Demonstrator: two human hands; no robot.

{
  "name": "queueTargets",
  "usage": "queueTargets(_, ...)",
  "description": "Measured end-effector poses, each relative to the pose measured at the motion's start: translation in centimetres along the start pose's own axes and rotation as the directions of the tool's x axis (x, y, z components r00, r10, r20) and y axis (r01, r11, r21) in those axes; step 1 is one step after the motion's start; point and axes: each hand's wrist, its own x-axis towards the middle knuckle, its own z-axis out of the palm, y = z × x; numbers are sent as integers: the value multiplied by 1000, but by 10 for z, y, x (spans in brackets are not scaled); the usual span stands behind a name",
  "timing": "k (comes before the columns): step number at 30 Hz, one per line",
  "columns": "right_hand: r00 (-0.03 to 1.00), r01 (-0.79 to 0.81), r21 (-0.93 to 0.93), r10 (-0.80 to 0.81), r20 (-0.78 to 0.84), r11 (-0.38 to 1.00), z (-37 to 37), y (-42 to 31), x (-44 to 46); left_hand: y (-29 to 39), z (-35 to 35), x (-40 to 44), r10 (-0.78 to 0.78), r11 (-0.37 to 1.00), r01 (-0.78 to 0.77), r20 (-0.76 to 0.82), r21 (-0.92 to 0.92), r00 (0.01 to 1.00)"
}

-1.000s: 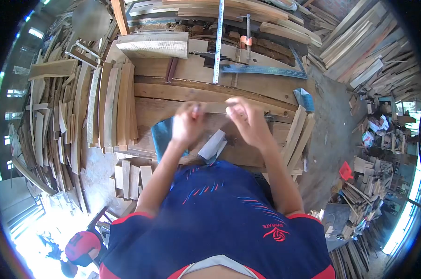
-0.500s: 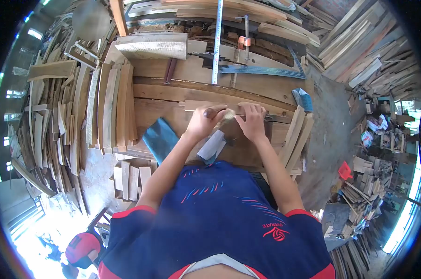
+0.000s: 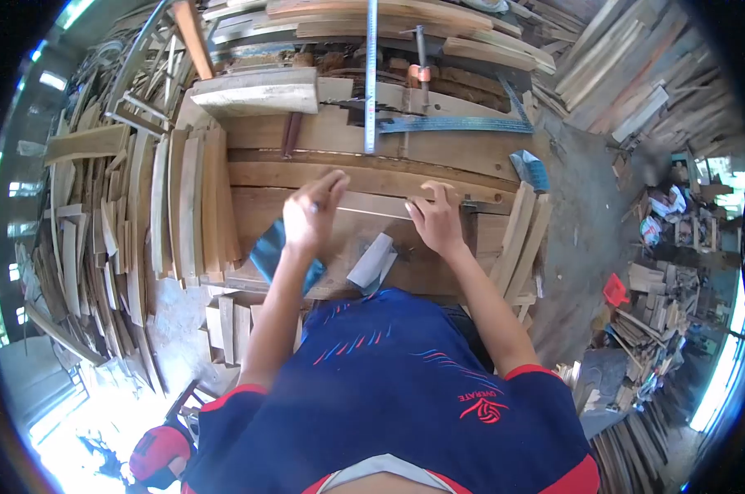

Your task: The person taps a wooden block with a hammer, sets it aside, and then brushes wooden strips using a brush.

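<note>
My left hand [image 3: 310,218] is raised over the bench [image 3: 265,206], smeared by motion, its fingers curled round something I cannot make out. A narrow wooden piece [image 3: 372,204] with a pale near edge lies between my hands. At its right end my right hand [image 3: 436,218] grips it, fingers bent over the top and thumb at the near side. Closer to my body is a folded grey-white paper or sandpaper piece [image 3: 372,260]. Left of it, a teal sheet [image 3: 275,253] lies partly behind my left forearm.
A metal square [image 3: 455,124], a ruler [image 3: 371,82] and an orange clamp [image 3: 420,72] are at the back. Wooden boards [image 3: 187,202] stand at the left; two more strips [image 3: 520,239] are at the right. A person in a red cap [image 3: 160,454] is at lower left.
My left hand has moved left and away from the right hand; the brown handle and pale bristle-like tip seen earlier no longer show clearly. My right hand shifted slightly toward me.
</note>
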Motion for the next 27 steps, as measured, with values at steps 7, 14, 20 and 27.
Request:
queueTargets(7,988,-140,-17,140,62,990,18,16,-8,-11,41,-9,-283,924,257,56,283,957)
queueTargets(14,947,-204,511,300,-112,835,-41,-6,39,-15,7,7,-84,967,72,42,243,996)
queueTargets(20,795,553,567,-183,-578,610,-281,-76,87,6,38,-28,149,982,-157,80,103,986)
queueTargets(27,577,479,293,-46,-816,827,-384,-12,-3,11,32,-4,67,997,-59,213,-43,975)
